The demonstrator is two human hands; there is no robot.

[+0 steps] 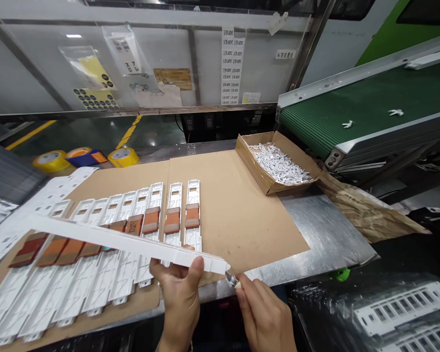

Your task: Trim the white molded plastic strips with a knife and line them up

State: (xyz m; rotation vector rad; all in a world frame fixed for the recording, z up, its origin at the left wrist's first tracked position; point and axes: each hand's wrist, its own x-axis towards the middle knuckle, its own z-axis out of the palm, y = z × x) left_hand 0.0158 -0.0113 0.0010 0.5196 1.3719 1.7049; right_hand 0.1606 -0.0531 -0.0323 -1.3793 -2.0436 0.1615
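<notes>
My left hand is shut on a long white moulded plastic frame, which it holds up at a slant over several similar frames lying side by side. Those frames rest on a brown cardboard sheet, and most carry an orange-brown pad. My right hand pinches a small metal-tipped trimming knife, its tip touching the raised frame's near end. Its handle is mostly hidden by my fingers.
A cardboard box lid of white plastic trimmings stands beyond the sheet, beside a green conveyor belt. Yellow tape rolls lie at the far left. Bagged white frames sit at the lower right, beyond the steel table edge.
</notes>
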